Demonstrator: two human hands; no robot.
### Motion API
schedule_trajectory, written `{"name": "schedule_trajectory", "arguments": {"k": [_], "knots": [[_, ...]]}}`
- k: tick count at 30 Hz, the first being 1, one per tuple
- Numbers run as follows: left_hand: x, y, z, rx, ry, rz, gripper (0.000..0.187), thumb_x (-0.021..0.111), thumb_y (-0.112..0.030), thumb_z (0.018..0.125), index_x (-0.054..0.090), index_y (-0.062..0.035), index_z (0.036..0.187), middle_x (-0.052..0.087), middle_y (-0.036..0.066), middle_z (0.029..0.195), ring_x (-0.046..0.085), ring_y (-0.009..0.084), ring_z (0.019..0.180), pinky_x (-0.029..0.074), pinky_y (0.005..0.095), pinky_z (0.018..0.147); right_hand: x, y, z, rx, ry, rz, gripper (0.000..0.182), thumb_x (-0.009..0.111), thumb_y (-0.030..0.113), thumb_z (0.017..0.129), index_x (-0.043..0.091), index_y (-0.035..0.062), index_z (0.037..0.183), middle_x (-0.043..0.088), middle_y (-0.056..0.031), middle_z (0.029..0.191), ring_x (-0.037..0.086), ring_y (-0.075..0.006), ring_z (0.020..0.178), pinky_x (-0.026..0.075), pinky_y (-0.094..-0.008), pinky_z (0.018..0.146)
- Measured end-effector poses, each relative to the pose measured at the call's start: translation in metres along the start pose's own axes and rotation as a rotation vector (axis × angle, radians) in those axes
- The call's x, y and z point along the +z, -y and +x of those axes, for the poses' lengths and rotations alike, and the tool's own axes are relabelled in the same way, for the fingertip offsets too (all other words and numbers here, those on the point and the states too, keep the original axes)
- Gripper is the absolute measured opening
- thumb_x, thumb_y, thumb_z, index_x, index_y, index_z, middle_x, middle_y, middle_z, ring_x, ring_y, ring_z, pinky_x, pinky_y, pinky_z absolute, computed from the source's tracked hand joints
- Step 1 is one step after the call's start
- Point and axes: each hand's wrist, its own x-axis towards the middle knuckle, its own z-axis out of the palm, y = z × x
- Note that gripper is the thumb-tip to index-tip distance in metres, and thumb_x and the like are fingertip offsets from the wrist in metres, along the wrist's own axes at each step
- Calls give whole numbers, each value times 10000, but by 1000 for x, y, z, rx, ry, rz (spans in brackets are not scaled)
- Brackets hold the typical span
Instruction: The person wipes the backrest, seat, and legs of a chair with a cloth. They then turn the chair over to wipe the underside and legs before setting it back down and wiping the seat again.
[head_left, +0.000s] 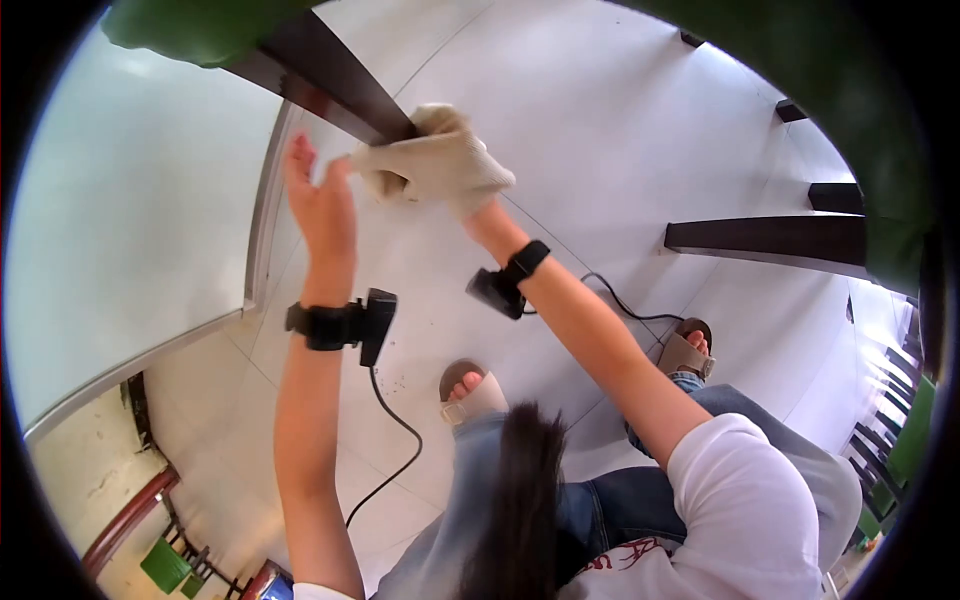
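The fingers of the right hand (482, 214) are hidden by the cloth (445, 168), as is the dark leg's (345, 85) lower end. The left hand (325, 205) is slightly blurred. The specks (398, 383) are too small to be identified.

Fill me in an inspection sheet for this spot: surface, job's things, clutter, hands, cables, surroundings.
Surface: pale tiled floor.
Job's things: beige cloth around the lower end of a dark leg.
Clutter: small dark specks on the floor.
Hands: left hand open beside the leg, blurred; right hand mostly covered by the cloth, its grip hidden.
Cables: one black cable from the left wrist device; another from the right one, running towards a sandalled foot.
Surroundings: pale panel at left, green covers, more dark legs at right.
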Motion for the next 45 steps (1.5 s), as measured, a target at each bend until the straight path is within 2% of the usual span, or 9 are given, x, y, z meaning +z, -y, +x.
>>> {"name": "schedule_trajectory", "arguments": {"k": [4,7,11,17,25,27,32,39,45], "knots": [[-8,-77,27,319,132,-196,486,530,-12,813,399,-42,1280,459,77,1250,392,173,1187,349,272,945,-5,-2,-34,140,-70,285,291,618,325,664,565,342,950,480,9,897,427,-216,875,355,-381,703],[-15,-107,36,187,423,-252,377,553,-65,846,432,-35,1201,510,25,1070,460,119,987,372,232,850,-17,9,-70,274,-133,612,366,595,373,712,514,301,1062,456,-3,1034,415,-222,976,347,-395,788],[-15,-98,45,213,399,-33,272,537,-169,907,452,-25,1121,471,-41,894,406,62,785,347,193,713,-47,36,-126,389,-312,1067,489,564,437,776,447,247,1211,425,-18,1216,400,-231,1112,338,-414,901],[-7,-84,20,289,295,-238,354,502,-83,900,417,2,1233,511,8,1072,456,80,911,372,210,817,-134,56,-166,208,-660,1497,670,479,539,848,300,184,1388,295,-37,1442,251,-259,1333,194,-497,1094],[-37,-42,-93,254,26,-98,351,431,-138,959,367,7,1272,435,92,1288,416,164,1151,309,283,985,-179,47,-146,281,-771,1153,547,487,433,864,352,133,1301,359,-48,1268,325,-236,1160,268,-408,964],[-86,31,-156,823,163,1136,329,491,10,825,508,37,1152,509,216,1179,503,328,1064,364,417,961,-183,48,-150,304,-791,1119,518,493,412,862,371,125,1275,375,-48,1220,344,-231,1113,284,-394,928],[-82,-28,-214,190,335,344,321,511,-51,840,506,46,1146,505,219,1157,505,316,1037,391,394,911,-189,48,-152,375,-822,965,445,509,359,857,418,105,1211,417,-50,1101,391,-218,995,324,-359,838],[-29,-78,-222,269,492,200,347,561,-115,832,512,45,1136,532,209,1110,522,338,995,414,409,872,-225,38,-107,333,-789,270,344,531,284,849,485,76,1120,475,-51,933,457,-201,830,379,-311,712],[-5,-110,-206,462,545,220,381,604,-170,825,517,44,1127,555,200,1069,538,357,959,435,421,839,-260,5,34,117,-715,-475,261,549,220,843,542,52,1043,525,-53,790,513,-186,688,427,-270,605]]}}
